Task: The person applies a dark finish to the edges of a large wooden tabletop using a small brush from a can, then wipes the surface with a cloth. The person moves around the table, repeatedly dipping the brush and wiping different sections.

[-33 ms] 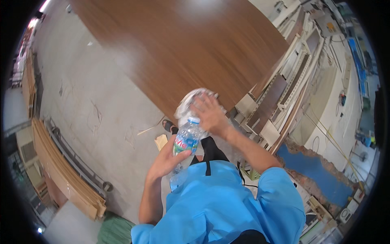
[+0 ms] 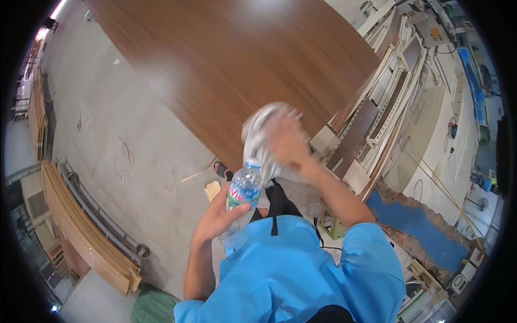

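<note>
My left hand is wrapped round a clear plastic bottle with a blue cap and a coloured label, tilted in front of my waist. Beyond it, my right hand holds a white cloth at the near corner of a large brown wood-grain panel. Motion smears the fingers of this hand and the cloth. Part of the cloth hangs down behind the bottle cap. Whether the cloth touches the panel at this spot is hard to make out.
Long trim strips and boards lie along the panel's right side. A stack of light brown boards stands at the left, with green fabric below. A blue sheet lies at the lower right. A green crate sits by my legs.
My right hand and the cloth have shifted slightly up and to the right, and more of the cloth hangs down. The left hand keeps the bottle, moved a little left.
</note>
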Tool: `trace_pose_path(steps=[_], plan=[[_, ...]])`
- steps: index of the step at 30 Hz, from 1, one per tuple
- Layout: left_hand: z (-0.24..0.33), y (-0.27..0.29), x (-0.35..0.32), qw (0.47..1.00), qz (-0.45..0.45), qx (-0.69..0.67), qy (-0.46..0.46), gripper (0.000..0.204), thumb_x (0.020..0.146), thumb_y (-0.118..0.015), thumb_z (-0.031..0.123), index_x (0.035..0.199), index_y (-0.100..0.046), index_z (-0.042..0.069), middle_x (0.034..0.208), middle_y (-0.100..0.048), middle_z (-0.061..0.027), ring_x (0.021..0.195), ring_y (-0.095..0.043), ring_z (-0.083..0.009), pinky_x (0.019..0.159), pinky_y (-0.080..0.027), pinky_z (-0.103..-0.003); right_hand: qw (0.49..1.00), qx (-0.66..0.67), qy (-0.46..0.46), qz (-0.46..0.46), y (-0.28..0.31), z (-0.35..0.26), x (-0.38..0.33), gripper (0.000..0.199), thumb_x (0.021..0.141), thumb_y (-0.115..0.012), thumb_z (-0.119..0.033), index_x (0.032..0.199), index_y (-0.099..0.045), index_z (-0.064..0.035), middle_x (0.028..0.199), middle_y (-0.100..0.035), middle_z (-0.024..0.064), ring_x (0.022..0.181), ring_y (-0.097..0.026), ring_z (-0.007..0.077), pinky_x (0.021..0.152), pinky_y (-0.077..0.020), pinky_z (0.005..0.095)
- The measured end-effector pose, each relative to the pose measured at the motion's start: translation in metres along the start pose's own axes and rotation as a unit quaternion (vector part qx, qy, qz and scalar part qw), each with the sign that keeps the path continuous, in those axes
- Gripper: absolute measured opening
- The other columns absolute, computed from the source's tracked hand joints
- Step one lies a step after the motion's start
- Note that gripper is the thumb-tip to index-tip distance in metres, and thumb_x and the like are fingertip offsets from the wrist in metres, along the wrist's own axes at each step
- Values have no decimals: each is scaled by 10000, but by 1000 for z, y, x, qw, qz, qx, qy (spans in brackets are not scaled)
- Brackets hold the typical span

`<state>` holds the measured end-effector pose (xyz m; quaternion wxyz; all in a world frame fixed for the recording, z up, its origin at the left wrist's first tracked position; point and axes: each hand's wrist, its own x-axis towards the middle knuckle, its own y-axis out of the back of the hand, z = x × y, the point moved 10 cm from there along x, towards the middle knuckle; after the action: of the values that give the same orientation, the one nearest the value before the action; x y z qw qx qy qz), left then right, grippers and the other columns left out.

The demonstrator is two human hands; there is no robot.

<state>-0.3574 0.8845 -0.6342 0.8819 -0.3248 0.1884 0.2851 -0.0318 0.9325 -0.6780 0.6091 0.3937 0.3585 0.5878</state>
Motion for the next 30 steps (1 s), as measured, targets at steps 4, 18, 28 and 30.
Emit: trace_pose_path(steps=[4, 18, 28, 30], plan=[[13, -3, 1, 999, -11, -24, -21, 684, 889, -860, 240, 1428, -508, 10, 1242, -625, -64, 1169, -583, -166, 1037, -465, -345, 943, 211, -241, -95, 7, 143, 56, 451, 1057, -480, -279, 1338, -595, 55, 1485, -523, 305, 1365, -509, 430, 1150, -394, 565], [26, -24, -4, 997, 21, -49, -57, 914, 737, -980, 241, 1465, -484, 0, 1350, -598, -91, 1283, -564, -207, 1112, -431, -384, 942, 280, -186, -6, -13, 106, 124, 662, 1041, -506, -468, 1457, -521, 47, 1493, -505, 336, 1373, -512, 439, 1209, -342, 516], [36, 16, 21, 992, 85, -93, -14, 906, 709, -986, 189, 1446, -489, 13, 1338, -631, -105, 1224, -625, -221, 1067, -497, -407, 943, 0, -326, 66, -14, 251, 104, 599, 1020, -528, -402, 1457, -535, 7, 1503, -512, 279, 1443, -427, 431, 1230, -276, 555], [40, 12, 24, 989, 67, -125, -32, 926, 699, -991, 183, 1453, -479, 14, 1330, -636, -109, 1222, -631, -226, 1055, -511, -418, 926, 194, -298, -125, -5, 198, 79, 670, 1007, -571, -388, 1508, -468, 44, 1535, -480, 290, 1488, -370, 439, 1239, -262, 569]])
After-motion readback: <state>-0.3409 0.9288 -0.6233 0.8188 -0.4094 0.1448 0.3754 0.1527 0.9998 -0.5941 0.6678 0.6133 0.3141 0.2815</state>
